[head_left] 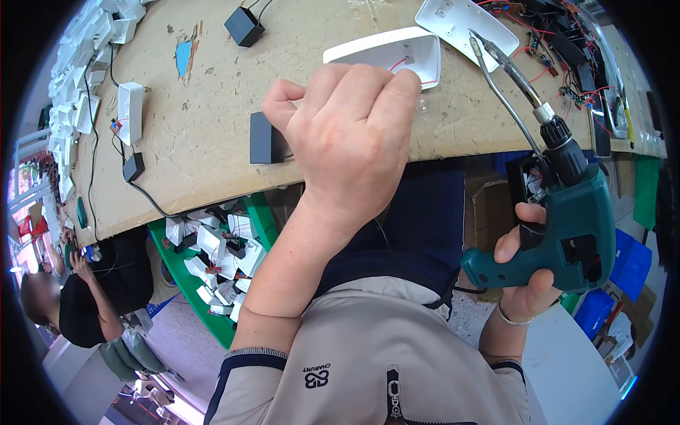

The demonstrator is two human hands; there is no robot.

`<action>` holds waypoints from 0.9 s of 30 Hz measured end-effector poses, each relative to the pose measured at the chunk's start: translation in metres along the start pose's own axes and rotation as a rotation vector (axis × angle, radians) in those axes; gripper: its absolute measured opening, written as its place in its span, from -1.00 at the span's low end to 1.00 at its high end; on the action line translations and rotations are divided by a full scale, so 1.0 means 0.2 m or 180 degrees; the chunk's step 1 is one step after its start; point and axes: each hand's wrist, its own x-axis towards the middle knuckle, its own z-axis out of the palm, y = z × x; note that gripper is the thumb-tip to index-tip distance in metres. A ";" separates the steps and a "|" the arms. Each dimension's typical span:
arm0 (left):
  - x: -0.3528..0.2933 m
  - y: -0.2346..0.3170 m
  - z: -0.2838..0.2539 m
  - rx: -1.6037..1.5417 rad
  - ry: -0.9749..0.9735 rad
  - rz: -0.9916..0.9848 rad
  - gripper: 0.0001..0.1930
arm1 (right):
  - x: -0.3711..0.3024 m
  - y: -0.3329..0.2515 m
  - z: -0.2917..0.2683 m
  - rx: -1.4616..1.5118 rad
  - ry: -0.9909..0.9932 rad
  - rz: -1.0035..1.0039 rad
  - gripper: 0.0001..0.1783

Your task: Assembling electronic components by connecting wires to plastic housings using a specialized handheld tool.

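My left hand (347,134) is raised over the near part of the table, its fingers curled into a fist with the back of the hand upward. Whatever it may hold is hidden. Just beyond it lies an open white plastic housing (427,53) with a red wire inside, partly covered by the hand. At its left side sits a black box (264,138). On the right, my right hand (530,297) grips a dark green soldering gun (577,258), fingers wrapped around the handle. Its metal tip points away from me, over a second white housing (457,18).
Circuit boards (574,92) with red wires crowd the far right of the table. Another black box (244,27) with a cable stands at the back. White cases (81,78) pile up along the left edge. Below is a green crate (265,219) of white parts. A person (92,297) sits at left.
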 end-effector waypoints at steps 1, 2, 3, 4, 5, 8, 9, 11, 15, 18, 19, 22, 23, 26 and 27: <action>0.00 0.00 0.00 0.0190 0.0047 -0.0021 -0.89 | 0.00 0.00 0.00 -0.0133 0.0023 -0.0028 -0.15; 0.01 0.00 0.00 0.0377 0.0092 -0.0039 -0.90 | 0.00 0.00 -0.01 -0.0266 0.0049 -0.0055 -0.15; 0.01 0.01 -0.01 0.0381 0.0087 -0.0046 -0.90 | -0.01 0.00 -0.01 -0.0266 0.0045 -0.0047 -0.15; 0.02 0.03 -0.03 0.0500 -0.0137 -0.0274 -0.94 | -0.01 0.00 0.00 -0.0303 0.0092 0.0031 -0.15; 0.02 0.04 -0.04 0.0622 -0.0360 -0.0504 -0.95 | -0.01 0.00 0.00 -0.0338 0.0137 0.0109 -0.14; 0.04 0.04 -0.03 0.0634 -0.0056 -0.0522 -0.96 | -0.02 0.01 0.00 -0.0327 0.0169 0.0190 -0.13; 0.05 0.04 -0.03 0.0639 -0.0057 -0.0529 -0.96 | -0.02 0.02 -0.01 -0.0327 0.0161 0.0194 -0.13; 0.06 0.05 -0.02 0.0643 -0.0162 -0.0466 -0.96 | -0.02 0.02 -0.01 -0.0343 0.0144 0.0241 -0.13; 0.09 0.06 -0.02 0.0637 -0.0372 -0.0327 -0.95 | -0.01 0.02 0.01 -0.0435 0.0162 0.0293 -0.15; 0.11 0.06 -0.02 0.0647 -0.0478 -0.0256 -0.93 | 0.00 0.02 0.01 -0.0404 0.0105 0.0361 -0.15; 0.11 0.05 -0.02 0.0757 -0.0524 -0.0135 -0.91 | 0.01 0.02 0.01 -0.0408 0.0058 0.0372 -0.15; 0.11 0.05 0.00 0.0845 -0.0563 -0.0012 -0.85 | 0.02 0.03 0.01 -0.0406 0.0015 0.0372 -0.14; 0.11 0.05 0.00 0.0833 -0.0554 -0.0008 -0.85 | 0.02 0.04 0.01 -0.0390 0.0011 0.0357 -0.14; 0.11 0.05 0.03 0.0809 -0.0529 0.0001 -0.85 | 0.02 0.02 0.00 -0.0225 -0.0023 0.0736 -0.14; 0.11 0.05 0.03 0.0807 -0.0520 0.0002 -0.85 | 0.02 0.02 0.00 -0.0220 -0.0028 0.0743 -0.14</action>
